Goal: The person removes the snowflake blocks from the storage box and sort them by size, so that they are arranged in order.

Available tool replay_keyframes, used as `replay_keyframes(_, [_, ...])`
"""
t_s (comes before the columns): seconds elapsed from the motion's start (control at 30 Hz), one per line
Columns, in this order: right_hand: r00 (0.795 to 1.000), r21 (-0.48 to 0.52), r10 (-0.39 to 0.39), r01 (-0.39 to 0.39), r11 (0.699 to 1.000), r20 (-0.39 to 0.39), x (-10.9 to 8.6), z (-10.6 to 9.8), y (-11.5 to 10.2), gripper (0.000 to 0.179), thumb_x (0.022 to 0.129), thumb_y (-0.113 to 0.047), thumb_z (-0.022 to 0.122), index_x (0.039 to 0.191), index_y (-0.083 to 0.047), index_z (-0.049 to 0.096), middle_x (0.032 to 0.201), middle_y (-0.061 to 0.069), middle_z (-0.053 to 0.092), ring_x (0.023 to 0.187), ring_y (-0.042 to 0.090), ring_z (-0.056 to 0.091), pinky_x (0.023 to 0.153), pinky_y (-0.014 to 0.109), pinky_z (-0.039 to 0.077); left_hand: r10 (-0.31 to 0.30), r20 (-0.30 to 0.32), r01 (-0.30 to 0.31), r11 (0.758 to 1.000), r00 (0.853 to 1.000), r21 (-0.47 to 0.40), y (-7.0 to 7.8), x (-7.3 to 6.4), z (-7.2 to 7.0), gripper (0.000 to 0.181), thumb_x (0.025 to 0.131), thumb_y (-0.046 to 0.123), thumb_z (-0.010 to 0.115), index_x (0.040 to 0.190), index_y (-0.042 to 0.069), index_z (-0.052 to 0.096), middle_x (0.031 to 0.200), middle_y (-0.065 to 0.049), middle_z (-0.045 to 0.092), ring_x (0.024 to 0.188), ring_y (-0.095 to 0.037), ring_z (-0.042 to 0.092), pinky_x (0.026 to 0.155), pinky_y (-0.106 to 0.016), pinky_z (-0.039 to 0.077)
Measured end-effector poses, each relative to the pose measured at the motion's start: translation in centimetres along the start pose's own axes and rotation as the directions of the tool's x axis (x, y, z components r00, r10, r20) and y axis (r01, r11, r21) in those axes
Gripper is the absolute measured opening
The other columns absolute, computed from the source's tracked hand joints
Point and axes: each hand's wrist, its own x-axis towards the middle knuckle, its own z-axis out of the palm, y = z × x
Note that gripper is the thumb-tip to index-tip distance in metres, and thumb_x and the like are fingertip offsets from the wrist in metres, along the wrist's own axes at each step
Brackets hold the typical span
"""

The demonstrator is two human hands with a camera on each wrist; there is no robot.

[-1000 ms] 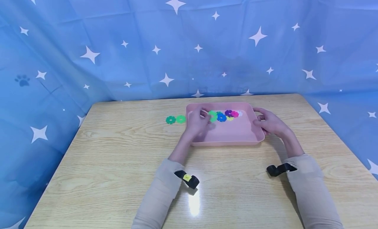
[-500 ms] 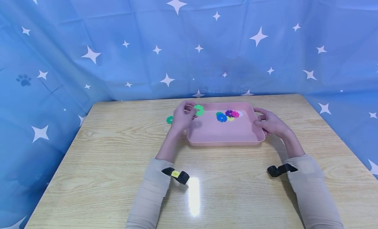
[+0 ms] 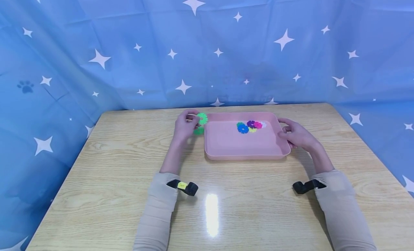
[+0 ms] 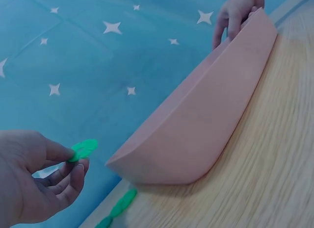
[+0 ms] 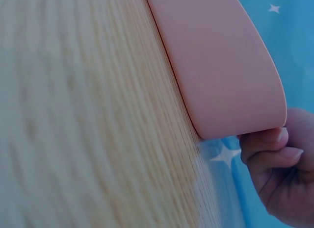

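My left hand (image 3: 185, 126) pinches a light green notched plastic disc (image 3: 202, 118) between thumb and fingers, just beyond the left end of the pink tray (image 3: 247, 146). In the left wrist view that disc (image 4: 84, 149) is held above the table. A second light green disc (image 3: 198, 130) lies on the table beside the tray; a darker green one (image 4: 104, 222) adjoins it in the left wrist view. My right hand (image 3: 295, 134) grips the tray's right end, thumb at the rim. Inside the tray lie several discs, among them blue (image 3: 243, 128), purple (image 3: 251, 124) and pink (image 3: 257, 125).
The wooden table (image 3: 129, 154) reaches back to a blue curtain (image 3: 155, 35) with white stars. A black strap (image 3: 184, 186) sits on the left sleeve, another strap (image 3: 305, 186) on the right.
My left hand has moved left, out from over the tray, carrying the light green disc past its left rim. The right hand stays at the tray's right end.
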Motion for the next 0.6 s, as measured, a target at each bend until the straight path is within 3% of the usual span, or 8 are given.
replay_keyframes(0.4, [1.000, -0.015, 0.005, -0.005, 1.000, 0.006, 0.0, 0.1, -0.1, 0.067, 0.103, -0.009, 0.052, 0.159, -0.001, 0.016, 0.090, 0.013, 0.048, 0.047, 0.015, 0.041, 0.043, 0.029, 0.034, -0.024, -0.040, 0.025, 0.999, 0.999, 0.025, -1.4, 0.3, -4.0, 0.023, 0.100, 0.003, 0.058, 0.122, -0.002, 0.061, 0.098, -0.012, 0.057, 0.096, -0.042, 0.065, 0.089, -0.047, 0.055])
replay_keyframes(0.6, [1.000, 0.003, 0.005, -0.005, 1.000, 0.004, 0.0, 0.1, -0.1, 0.068, 0.103, -0.011, 0.054, 0.160, -0.003, 0.017, 0.089, 0.013, 0.047, 0.046, 0.015, 0.040, 0.043, 0.029, 0.034, -0.057, -0.074, 0.062, 0.996, 0.996, 0.069, -2.2, 0.5, -5.7, 0.024, 0.100, 0.002, 0.060, 0.122, -0.005, 0.061, 0.098, -0.012, 0.057, 0.091, -0.035, 0.066, 0.086, -0.040, 0.058])
